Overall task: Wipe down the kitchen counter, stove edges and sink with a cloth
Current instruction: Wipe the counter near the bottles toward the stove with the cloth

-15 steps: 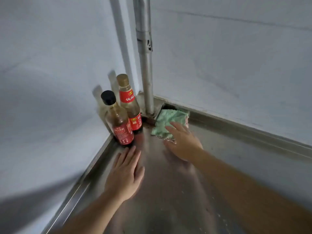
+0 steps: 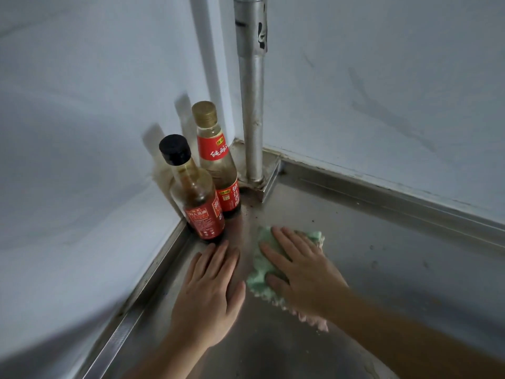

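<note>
A green cloth (image 2: 258,277) with a pinkish fringe lies flat on the stainless steel counter (image 2: 382,263). My right hand (image 2: 297,269) presses down on it with straight, spread fingers and covers most of it. My left hand (image 2: 210,291) rests flat on the bare steel just left of the cloth, fingers together and pointing toward the bottles. The two hands lie side by side, almost touching.
Two sauce bottles stand in the corner: one with a black cap (image 2: 195,192), one with a gold cap (image 2: 217,160). A vertical metal pipe (image 2: 252,105) rises behind them. White walls enclose the corner. A raised steel rim (image 2: 396,198) runs along the back.
My right hand has dragged the cloth out of the corner by the pipe toward me, beside my left hand. The left hand has stayed in place.
</note>
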